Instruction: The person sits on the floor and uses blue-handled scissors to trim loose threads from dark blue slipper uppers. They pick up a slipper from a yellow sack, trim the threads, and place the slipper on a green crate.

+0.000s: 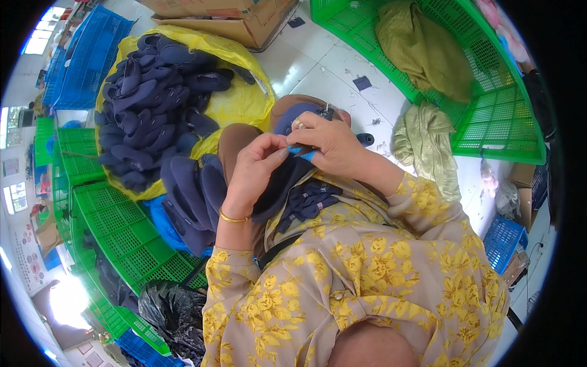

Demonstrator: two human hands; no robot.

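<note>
My left hand [254, 170] is closed in a pinch, thumb and forefinger meeting close to the right fingertips; what is between them is too small to make out. Curled over a navy fabric shoe [296, 116] on my knees, my right hand [340, 145] grips it, hiding much of it. Blue wrapping covers some right fingertips. Small navy bows [310, 200] lie in my lap. Beside my left forearm leans a row of navy shoes [189, 194]. More navy shoes [143, 98] fill a yellow sack [247, 98] at the far left.
Green crates stand at the left [116, 226] and far right [507, 125], the latter holding olive cloth [422, 52]. Pale green cloth [425, 140] hangs near it. A cardboard box [214, 21] is at the back. A black plastic bag [174, 312] sits near left; scraps lie on the floor.
</note>
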